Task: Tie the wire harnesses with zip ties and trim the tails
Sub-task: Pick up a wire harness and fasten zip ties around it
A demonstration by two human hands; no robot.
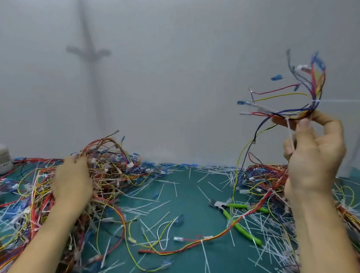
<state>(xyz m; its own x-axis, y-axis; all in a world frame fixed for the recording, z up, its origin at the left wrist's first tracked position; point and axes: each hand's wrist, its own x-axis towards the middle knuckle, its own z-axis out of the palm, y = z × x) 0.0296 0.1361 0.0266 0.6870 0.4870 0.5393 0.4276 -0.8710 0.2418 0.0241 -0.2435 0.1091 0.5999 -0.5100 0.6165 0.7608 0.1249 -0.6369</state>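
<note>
While the right hand (pixel 314 154) is raised, thumb and fingers pinching a wire harness (pixel 312 90), the left hand (pixel 71 182) lies low on the wire pile (pixel 111 163), fingers buried, grip unclear; thin red, yellow and blue wires fan upward, cinched by 1 white zip tie (pixel 345 101), tail jutting sideways; green-handled cutters (pixel 239 223) lie on the teal mat (pixel 187 264).

A wire bundle (pixel 316 86) stands raised at upper right, with a white zip tie (pixel 339 101) around it, tail pointing right. A tangled wire pile (pixel 108 167) lies at left; green-handled cutters (pixel 227 215) lie at lower centre-right.
</note>
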